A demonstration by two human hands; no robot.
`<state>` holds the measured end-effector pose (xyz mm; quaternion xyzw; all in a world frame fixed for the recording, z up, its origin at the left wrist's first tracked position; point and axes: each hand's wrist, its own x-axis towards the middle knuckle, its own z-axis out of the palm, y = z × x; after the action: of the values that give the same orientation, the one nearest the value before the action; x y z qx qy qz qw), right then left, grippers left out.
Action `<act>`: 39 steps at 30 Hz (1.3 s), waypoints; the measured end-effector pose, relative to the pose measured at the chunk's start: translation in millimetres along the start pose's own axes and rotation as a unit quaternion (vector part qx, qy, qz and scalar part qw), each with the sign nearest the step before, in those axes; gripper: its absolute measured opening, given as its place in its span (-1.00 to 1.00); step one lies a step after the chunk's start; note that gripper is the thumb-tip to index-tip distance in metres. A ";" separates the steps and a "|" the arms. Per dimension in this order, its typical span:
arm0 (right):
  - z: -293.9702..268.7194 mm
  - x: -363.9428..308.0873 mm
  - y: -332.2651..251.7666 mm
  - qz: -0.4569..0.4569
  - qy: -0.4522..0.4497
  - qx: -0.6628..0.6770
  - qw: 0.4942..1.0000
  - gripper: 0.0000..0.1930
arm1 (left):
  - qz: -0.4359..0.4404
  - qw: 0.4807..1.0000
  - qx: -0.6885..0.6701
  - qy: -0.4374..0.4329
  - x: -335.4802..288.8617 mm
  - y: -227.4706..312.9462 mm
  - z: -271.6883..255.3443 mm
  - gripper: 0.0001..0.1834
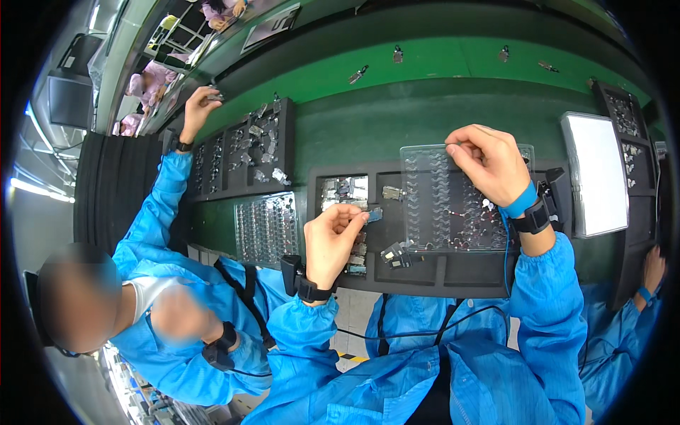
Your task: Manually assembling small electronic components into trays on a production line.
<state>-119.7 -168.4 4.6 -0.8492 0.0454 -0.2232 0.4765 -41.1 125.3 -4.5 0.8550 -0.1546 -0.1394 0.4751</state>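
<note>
Black trays (460,273) on green bench (340,127)

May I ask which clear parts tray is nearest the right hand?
The clear tray on the black tray, under the right hand; another clear tray lies left of the left hand.

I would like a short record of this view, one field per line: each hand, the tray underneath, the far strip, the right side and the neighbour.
left hand: pinches a small bluish part
right hand: fingertips at far edge of clear moulded plastic tray; grip unclear
underneath: black compartmented tray
far strip: bright green surface with scattered small metallic parts
right side: white rectangular panel
neighbour: co-worker's raised hand, at left
</note>
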 end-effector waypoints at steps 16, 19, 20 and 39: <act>-1.1 -1.9 -2.0 0.004 -0.005 -0.004 1.000 -0.88 | 0.042 0.990 0.131 0.012 10.8 5.9 -0.3 -0.77; -0.1 -2.1 -1.6 0.004 -0.003 -0.005 1.000 -0.88 | 0.047 0.989 0.138 0.020 11.6 2.7 0.1 -0.79; -0.2 -2.1 -1.4 0.000 0.001 -0.008 1.000 -0.88 | 0.078 0.987 0.137 0.031 12.5 -0.1 0.6 -0.79; -6.6 -0.6 -1.9 -0.002 0.019 -0.040 0.999 -0.89 | 0.308 0.882 0.347 -0.081 33.7 42.8 25.3 -0.78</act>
<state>-123.3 -172.3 8.9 -0.8634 0.0621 -0.2384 0.4404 -25.7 71.1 16.2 0.8601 -0.4868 0.0077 0.1524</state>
